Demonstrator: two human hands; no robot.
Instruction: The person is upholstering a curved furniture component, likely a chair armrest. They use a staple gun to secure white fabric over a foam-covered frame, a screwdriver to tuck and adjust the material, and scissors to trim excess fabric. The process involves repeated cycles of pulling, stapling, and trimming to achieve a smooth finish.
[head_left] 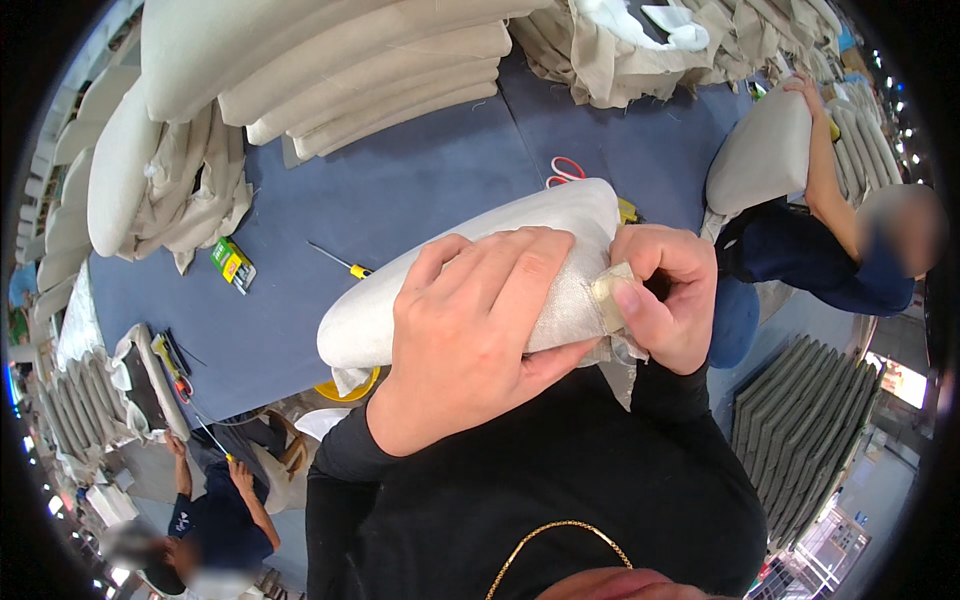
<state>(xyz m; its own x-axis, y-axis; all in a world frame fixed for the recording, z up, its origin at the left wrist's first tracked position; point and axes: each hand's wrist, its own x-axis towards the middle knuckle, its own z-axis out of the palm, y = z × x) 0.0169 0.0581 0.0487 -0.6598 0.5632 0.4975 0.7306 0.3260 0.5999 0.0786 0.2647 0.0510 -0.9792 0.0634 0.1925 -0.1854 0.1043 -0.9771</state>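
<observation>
Blue-topped bench (300, 200) in a busy workroom, its near edge running under a pale beige cushion (565, 305) held close to a black-clad person's chest. Bare blue surface stretches from the cushion to the tall stack of cushions (380, 75) along the far side. The left hand (480, 320) clasps the cushion from above, fingers slightly apart, thumb along the lower edge. The right hand (668, 295), at the cushion's right end, has thumb and forefinger closed on a small fabric flap (612, 290). Red-handled scissors (567, 172) lie just beyond the cushion; a yellow-handled tool (358, 270) lies to its left. Farther left is a green-and-yellow packet (232, 264) with a printed label, its contents hard to make out. Below the bench edge, a yellow tub (340, 394) is mostly hidden, its inside unclear.
</observation>
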